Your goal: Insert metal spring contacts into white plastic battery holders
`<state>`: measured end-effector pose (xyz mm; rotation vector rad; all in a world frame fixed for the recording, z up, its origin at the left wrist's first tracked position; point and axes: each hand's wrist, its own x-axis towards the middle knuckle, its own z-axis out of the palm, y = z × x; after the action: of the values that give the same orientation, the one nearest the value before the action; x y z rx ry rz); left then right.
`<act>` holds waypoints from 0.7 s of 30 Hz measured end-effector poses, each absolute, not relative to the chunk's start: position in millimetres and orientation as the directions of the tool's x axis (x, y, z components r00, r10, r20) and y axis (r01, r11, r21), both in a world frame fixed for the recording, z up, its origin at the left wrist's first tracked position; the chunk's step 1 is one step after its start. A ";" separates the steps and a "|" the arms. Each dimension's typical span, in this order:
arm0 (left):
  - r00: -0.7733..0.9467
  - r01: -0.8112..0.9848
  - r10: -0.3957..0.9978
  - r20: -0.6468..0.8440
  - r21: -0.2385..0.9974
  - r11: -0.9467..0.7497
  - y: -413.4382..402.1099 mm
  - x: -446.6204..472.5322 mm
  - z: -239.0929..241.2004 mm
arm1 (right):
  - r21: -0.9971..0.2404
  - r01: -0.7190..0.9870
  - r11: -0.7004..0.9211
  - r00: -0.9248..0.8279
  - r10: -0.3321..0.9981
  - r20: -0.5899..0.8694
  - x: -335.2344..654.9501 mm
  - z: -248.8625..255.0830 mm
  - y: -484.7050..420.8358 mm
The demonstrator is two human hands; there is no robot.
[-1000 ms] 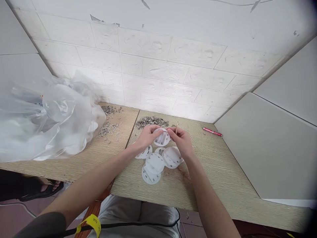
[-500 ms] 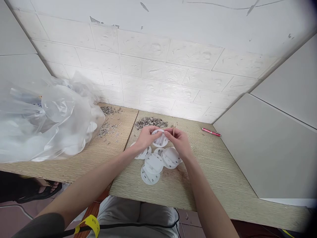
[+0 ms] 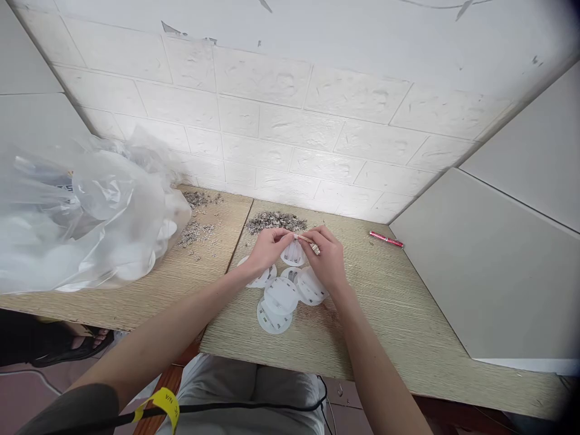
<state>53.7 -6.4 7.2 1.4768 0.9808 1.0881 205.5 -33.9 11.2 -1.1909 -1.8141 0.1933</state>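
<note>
- from here i see the left hand (image 3: 273, 249) pinching a round white plastic disc (image 3: 293, 257) at its far edge.
- the right hand's (image 3: 327, 257) fingers are curled shut round a thin tan stick (image 3: 305, 239).
- the disc is between both hands, near the metal bits (image 3: 275, 222).
- it looks light, stiff, maybe slippery; hold its rim.

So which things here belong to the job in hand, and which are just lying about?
In the job:
held white disc, in the left fingers
thin stick, in the right fingers
loose white discs
probably the metal-parts pile
possibly the plastic bag

Seemingly not part of it:
red pen-like item
black cable
</note>
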 end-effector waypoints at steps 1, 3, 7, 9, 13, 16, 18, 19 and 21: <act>0.269 0.028 0.954 0.134 0.989 -0.147 -6.2 53.8 6.8 | -0.564 0.652 0.507 -0.098 0.794 0.600 205.7 10.7 -33.4; 0.275 0.003 0.954 0.119 0.992 -0.124 -5.7 54.1 6.2 | -0.589 0.654 0.476 -0.069 0.812 0.579 205.6 10.2 -32.4; 0.269 -0.059 0.957 0.111 0.993 -0.098 -5.4 54.3 6.0 | -0.716 0.577 0.393 0.006 0.875 0.484 204.5 10.7 -31.4; 0.267 -0.070 0.957 0.112 0.993 -0.097 -6.1 54.4 7.0 | -0.787 0.515 0.339 0.044 0.906 0.420 204.2 10.9 -31.3; 0.258 -0.067 0.960 0.109 0.993 -0.095 -8.4 54.5 9.6 | -0.890 0.388 0.238 0.094 0.951 0.295 203.9 10.7 -31.6; 0.257 -0.052 0.961 0.102 0.994 -0.092 -9.1 54.7 10.5 | -0.902 0.366 0.228 0.103 0.954 0.283 203.6 11.4 -31.9; 0.257 -0.047 0.961 0.097 0.995 -0.088 -9.0 54.9 10.4 | -0.887 0.387 0.251 0.091 0.947 0.308 203.5 12.3 -32.3; 0.257 -0.048 0.962 0.097 0.995 -0.088 -8.9 54.9 10.3 | -0.879 0.398 0.263 0.084 0.943 0.321 203.6 12.6 -32.4; 0.261 -0.043 0.960 0.101 0.995 -0.092 -8.8 54.6 10.3 | -0.873 0.405 0.271 0.079 0.941 0.329 203.9 12.9 -32.8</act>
<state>54.6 -8.8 10.3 1.3708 0.9412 1.0934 203.9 -32.8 12.9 -1.3080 -1.5074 0.6522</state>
